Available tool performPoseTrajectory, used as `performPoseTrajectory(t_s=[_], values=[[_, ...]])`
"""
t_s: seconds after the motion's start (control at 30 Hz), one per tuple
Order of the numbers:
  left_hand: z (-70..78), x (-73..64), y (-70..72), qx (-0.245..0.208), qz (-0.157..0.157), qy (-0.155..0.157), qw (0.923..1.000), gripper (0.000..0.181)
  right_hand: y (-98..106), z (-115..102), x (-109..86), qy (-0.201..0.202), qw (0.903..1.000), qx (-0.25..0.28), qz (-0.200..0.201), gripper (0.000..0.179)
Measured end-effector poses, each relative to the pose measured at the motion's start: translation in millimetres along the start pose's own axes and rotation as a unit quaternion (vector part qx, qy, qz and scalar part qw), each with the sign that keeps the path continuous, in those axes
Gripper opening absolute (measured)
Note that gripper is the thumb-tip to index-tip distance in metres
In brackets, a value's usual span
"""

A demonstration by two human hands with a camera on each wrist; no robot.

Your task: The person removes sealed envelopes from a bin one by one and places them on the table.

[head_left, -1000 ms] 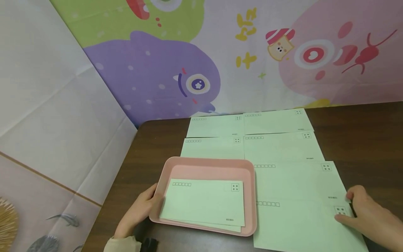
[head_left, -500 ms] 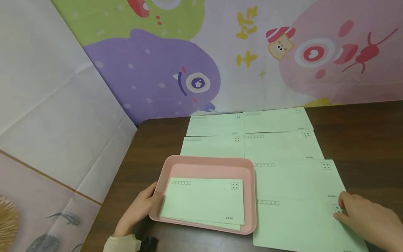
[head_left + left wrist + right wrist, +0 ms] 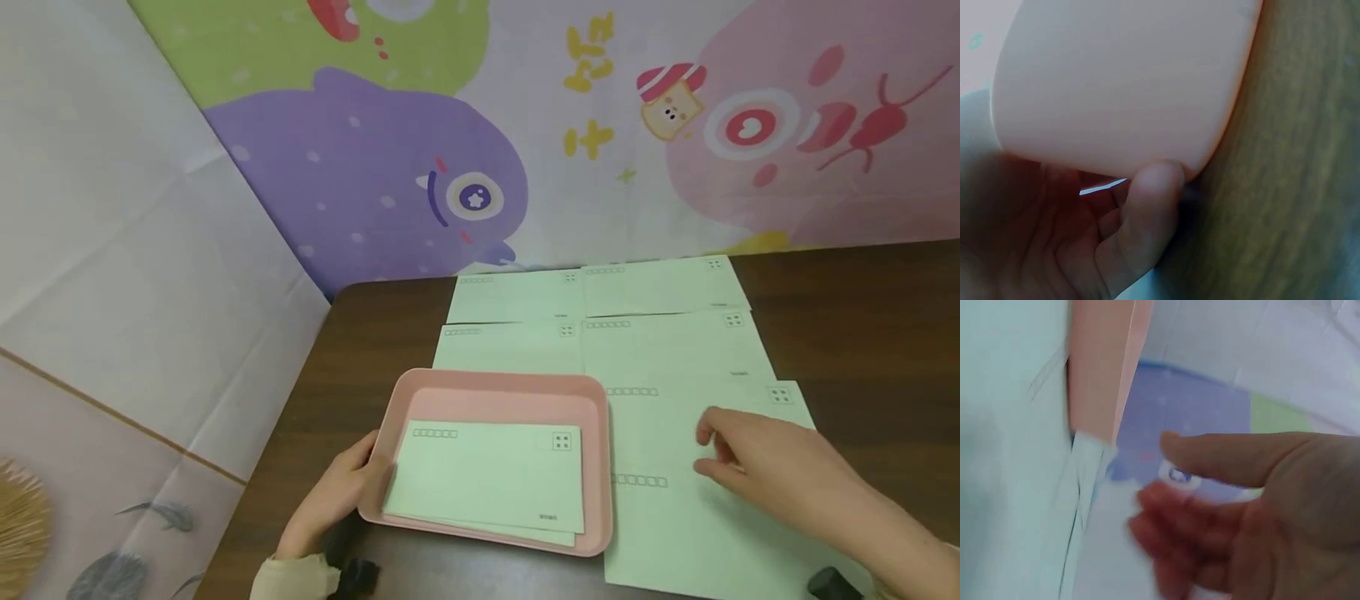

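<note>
A pink tray (image 3: 495, 400) lies at the front of the table, a few pale green envelopes (image 3: 483, 475) stacked loosely inside it. My left hand (image 3: 336, 493) holds the tray at its left side; in the left wrist view the thumb (image 3: 1157, 187) presses against the tray's wall near a corner. Over the pale envelopes (image 3: 660, 533) to the right of the tray hovers my right hand (image 3: 772, 467). Its fingers are loosely bent, with a gap between thumb and fingertips and nothing in them, as the right wrist view confirms.
More envelopes (image 3: 667, 346) lie in two columns behind the tray, reaching back to the cartoon-printed cloth (image 3: 420, 183). The tray overlaps the left column in the head view. Brown tabletop (image 3: 855, 333) shows to the right, and the table's left edge runs beside a pale wall covering (image 3: 150, 250).
My right hand has lifted from the right edge of the nearest envelopes and moved left over them, toward the tray. The left hand and tray have stayed in place.
</note>
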State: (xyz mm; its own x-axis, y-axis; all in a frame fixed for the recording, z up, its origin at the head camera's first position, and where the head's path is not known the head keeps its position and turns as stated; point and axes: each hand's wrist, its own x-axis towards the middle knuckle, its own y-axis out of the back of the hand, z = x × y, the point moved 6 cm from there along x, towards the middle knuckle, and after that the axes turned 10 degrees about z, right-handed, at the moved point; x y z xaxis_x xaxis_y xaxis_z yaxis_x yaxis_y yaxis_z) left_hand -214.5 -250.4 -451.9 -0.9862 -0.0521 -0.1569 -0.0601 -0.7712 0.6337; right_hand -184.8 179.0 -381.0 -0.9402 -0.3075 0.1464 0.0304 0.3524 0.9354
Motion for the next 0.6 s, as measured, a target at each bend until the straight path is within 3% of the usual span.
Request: performPoseTrajectory(t_s=[0.13,0.2,0.43,0.6], values=[[-0.2,0.3,-1.2,-0.001,0.004,0.004,1.0000,0.034,0,-43,19.1,0.128,0.9903,0.029,0.047,0.020],[-1.1,0.7,-2.0,-0.002,0.004,0.007,1.0000,0.034,-5,-58,25.7,0.156,0.9856,0.040,0.052,0.021],[-2.7,2.5,-2.5,-0.007,-0.002,0.009,0.9999,0.035,-28,-86,43.8,0.191,0.9773,0.064,0.064,0.028],[-2.4,2.4,-3.1,-0.010,-0.003,0.007,0.9999,0.036,-46,-96,51.4,0.198,0.9788,0.042,0.033,0.045]])
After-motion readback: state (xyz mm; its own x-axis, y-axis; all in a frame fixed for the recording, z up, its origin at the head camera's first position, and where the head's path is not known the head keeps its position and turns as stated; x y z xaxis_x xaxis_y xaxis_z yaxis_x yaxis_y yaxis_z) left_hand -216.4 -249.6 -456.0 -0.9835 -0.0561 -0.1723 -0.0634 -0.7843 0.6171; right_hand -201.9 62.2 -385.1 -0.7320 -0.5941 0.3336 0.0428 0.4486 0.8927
